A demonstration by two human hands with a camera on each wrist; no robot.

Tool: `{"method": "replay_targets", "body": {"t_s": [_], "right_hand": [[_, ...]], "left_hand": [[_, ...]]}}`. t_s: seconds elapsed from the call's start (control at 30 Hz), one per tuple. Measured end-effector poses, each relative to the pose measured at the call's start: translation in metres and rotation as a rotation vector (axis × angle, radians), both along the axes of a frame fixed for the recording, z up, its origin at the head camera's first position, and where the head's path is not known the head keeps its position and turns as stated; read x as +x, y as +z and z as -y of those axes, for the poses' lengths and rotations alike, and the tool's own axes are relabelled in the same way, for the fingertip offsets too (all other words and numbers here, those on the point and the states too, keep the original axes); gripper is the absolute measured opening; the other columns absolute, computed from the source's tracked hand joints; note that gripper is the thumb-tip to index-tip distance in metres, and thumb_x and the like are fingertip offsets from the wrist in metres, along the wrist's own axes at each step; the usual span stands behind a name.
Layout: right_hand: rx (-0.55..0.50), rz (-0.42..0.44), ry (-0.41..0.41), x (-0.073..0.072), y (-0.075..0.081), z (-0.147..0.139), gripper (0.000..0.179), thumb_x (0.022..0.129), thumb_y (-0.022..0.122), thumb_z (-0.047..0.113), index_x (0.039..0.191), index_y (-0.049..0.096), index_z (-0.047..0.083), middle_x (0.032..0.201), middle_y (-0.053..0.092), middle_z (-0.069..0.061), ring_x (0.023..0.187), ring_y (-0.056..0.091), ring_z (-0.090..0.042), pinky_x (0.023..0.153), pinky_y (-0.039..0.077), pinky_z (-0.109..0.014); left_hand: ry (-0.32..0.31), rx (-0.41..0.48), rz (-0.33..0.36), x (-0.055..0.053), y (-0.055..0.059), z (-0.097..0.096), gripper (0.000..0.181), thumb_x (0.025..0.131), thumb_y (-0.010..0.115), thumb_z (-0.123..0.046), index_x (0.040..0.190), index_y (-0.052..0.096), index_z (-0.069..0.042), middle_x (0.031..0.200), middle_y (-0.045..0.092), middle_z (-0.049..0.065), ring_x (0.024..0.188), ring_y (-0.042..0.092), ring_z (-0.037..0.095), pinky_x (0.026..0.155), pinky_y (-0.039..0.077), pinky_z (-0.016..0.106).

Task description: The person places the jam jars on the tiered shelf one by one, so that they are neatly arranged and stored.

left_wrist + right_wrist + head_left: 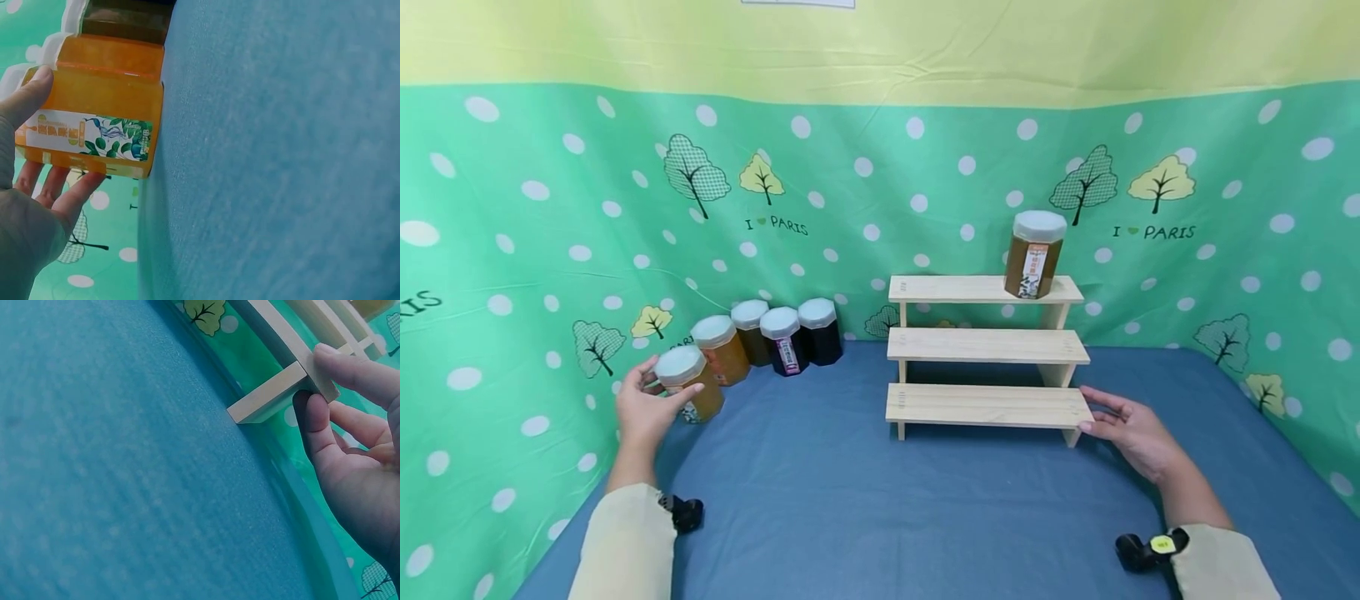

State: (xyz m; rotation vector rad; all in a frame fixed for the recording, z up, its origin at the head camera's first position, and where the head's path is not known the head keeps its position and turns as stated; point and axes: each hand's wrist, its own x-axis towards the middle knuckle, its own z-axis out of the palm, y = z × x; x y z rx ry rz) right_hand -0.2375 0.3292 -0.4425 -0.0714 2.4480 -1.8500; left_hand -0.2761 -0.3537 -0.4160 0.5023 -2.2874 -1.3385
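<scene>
My left hand (643, 408) is around the nearest amber jar (706, 402), thumb on the near side and fingers on the far side. This jar stands upright on the blue cloth, with a white lid and a leafy label that shows in the left wrist view. At the right, my right hand (1138, 437) pinches the end of the lowest step of a three-step wooden rack (985, 403). Its thumb (317, 419) lies under the board and the index finger on top. One brown jar (1027, 262) with a white lid stands on the top step's right part.
Behind the held jar stand an orange jar (730, 360), a brown jar (758, 346) and two dark jars, one with a purple label (787, 354) and one beside it (824, 343). A green dotted curtain (850, 208) rises behind the blue cloth (880, 517).
</scene>
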Motion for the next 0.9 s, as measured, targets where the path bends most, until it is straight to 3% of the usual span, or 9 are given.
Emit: {"method": "replay_targets", "body": {"t_s": [0.53, 0.9], "right_hand": [[-0.002, 0.002, -0.006, 0.001, 0.000, 0.000, 0.079, 0.089, 0.073, 0.016, 0.149, 0.027, -0.008, 0.146, 0.033, -0.034, 0.098, 0.059, 0.003, 0.082, 0.048, -0.014], [-0.010, -0.002, -0.008, 0.002, 0.002, 0.001, 0.080, 0.089, 0.073, 0.015, 0.149, 0.026, -0.009, 0.144, 0.035, -0.036, 0.097, 0.060, 0.001, 0.083, 0.049, -0.015]], "left_hand": [[-0.033, 0.004, 0.016, 0.020, 0.005, -0.014, 0.090, 0.074, 0.087, -0.030, 0.147, 0.039, -0.010, 0.133, 0.048, 0.011, 0.115, 0.052, 0.027, 0.070, 0.045, 0.013], [-0.051, -0.021, 0.016, 0.027, 0.007, -0.026, 0.091, 0.072, 0.088, -0.033, 0.146, 0.041, -0.010, 0.131, 0.051, 0.012, 0.116, 0.052, 0.028, 0.074, 0.045, 0.018]]}}
